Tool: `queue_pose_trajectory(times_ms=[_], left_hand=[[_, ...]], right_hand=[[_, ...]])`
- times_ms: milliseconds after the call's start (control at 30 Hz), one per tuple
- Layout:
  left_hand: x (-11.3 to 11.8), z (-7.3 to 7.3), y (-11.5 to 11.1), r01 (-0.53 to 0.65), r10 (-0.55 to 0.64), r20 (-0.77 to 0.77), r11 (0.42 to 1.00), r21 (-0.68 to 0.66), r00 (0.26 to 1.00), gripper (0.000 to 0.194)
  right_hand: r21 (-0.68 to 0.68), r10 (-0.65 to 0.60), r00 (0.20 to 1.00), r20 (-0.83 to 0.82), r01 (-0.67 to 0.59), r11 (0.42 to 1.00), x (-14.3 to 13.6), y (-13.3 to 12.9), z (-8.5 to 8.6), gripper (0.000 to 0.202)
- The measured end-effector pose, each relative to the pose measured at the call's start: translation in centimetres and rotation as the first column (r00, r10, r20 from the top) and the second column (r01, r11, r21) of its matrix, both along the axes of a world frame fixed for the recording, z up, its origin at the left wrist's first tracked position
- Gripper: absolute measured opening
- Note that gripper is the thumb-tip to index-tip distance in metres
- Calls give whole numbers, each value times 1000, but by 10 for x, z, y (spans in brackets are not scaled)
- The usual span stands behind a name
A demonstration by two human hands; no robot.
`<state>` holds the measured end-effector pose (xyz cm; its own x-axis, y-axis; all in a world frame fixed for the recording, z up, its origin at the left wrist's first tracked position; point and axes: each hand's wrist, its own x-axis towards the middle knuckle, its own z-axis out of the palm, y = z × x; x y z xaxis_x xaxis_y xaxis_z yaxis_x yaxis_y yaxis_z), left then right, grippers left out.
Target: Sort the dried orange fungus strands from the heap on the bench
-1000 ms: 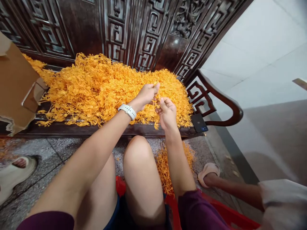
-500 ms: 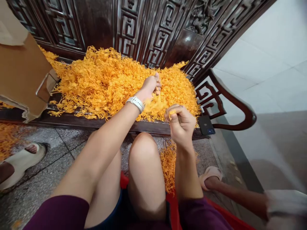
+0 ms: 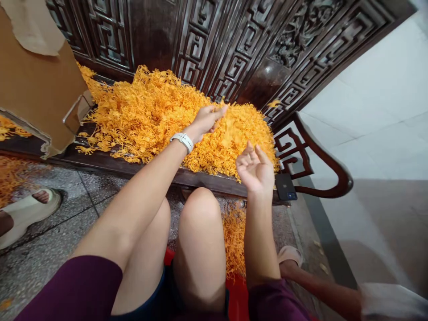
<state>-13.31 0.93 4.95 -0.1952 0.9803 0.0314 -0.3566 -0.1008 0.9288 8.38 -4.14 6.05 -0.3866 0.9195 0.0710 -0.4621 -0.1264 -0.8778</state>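
A long heap of orange-yellow stringy pieces lies on a dark wooden bench. My left hand, with a white watch on the wrist, is over the right half of the heap, fingers apart and pointing right. Near the bench's front edge, my right hand is palm up with its fingers spread, nothing in it. Between the hands, some yellow pieces are blurred by motion, seemingly in the air.
A cardboard box stands at the left end of the bench. A phone lies beside the curved armrest. Orange pieces lie below the bench. Other people's feet in sandals show at left and right.
My right hand has opened from a closed grip on a yellow piece, which has left it. The fingers of my left hand have straightened out. The view has shifted slightly.
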Motion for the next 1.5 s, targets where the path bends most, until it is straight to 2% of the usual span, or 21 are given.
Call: queue_pose_trajectory(times_ms=[33,100,233,333,500,633,700,733,767,800,833,867,900,933,967,1000,1067,1133,1200,1367,1500], left_hand=[[3,1,-1,27,-25,-61,999,35,998,38],[8,2,0,64,-36,-200,989,135,979,33],[23,0,3,128,17,-458,951,282,889,23],[37,2,-1,158,48,-570,939,307,820,20],[46,7,-7,198,46,-577,915,351,815,12],[40,4,2,225,-1,-509,898,379,861,16],[29,0,7,149,25,-438,922,359,899,20],[22,-2,8,91,54,-400,938,335,915,22],[15,-4,9,42,78,-373,952,304,925,23],[7,-7,8,14,90,-361,961,277,928,24],[-1,-9,7,7,89,-360,966,257,929,24],[-7,-11,5,13,81,-367,969,246,927,25],[-12,-12,3,18,77,-375,970,244,924,26],[-15,-12,1,22,78,-382,968,250,921,26],[-17,-12,-1,22,82,-386,966,257,919,25],[-17,-11,-3,23,84,-390,965,262,917,23],[-14,-8,-4,47,68,-406,963,267,911,19],[-9,-6,-4,85,37,-427,961,264,903,17],[-5,-4,-4,136,-2,-452,955,264,892,15],[4,1,-10,291,-101,-541,916,276,835,18],[6,4,-15,371,-154,-632,901,225,759,24]], right_hand=[[-58,-42,999,11,43,997,-3,1,-3,15],[-12,-111,991,72,112,994,-10,-2,-5,19],[336,-410,877,250,318,886,-21,4,-5,27],[492,-538,776,330,345,799,-24,26,-5,34],[602,-649,714,263,404,689,-20,45,-7,37],[705,-664,713,224,352,616,-23,6,-7,31],[783,-526,789,317,96,615,-25,-30,2,25],[781,-366,831,419,-124,612,-25,-47,9,24],[725,-135,825,549,-390,568,-25,-62,17,25],[621,118,737,665,-634,460,-24,-74,25,26],[520,324,614,719,-786,335,-22,-80,31,25],[481,446,567,692,-824,300,-19,-80,36,21],[496,484,626,612,-780,381,-16,-75,39,21],[528,428,754,498,-655,540,-13,-65,39,28],[538,286,882,374,-458,708,-9,-52,36,38],[503,116,955,273,-244,829,-5,-37,32,45],[344,-99,976,194,27,939,2,-11,21,44],[148,-170,969,177,144,978,6,5,10,34],[50,-250,954,166,245,968,5,11,1,32],[368,-527,816,238,426,827,-4,24,-7,51],[453,-495,817,297,336,826,-1,39,-5,46]])
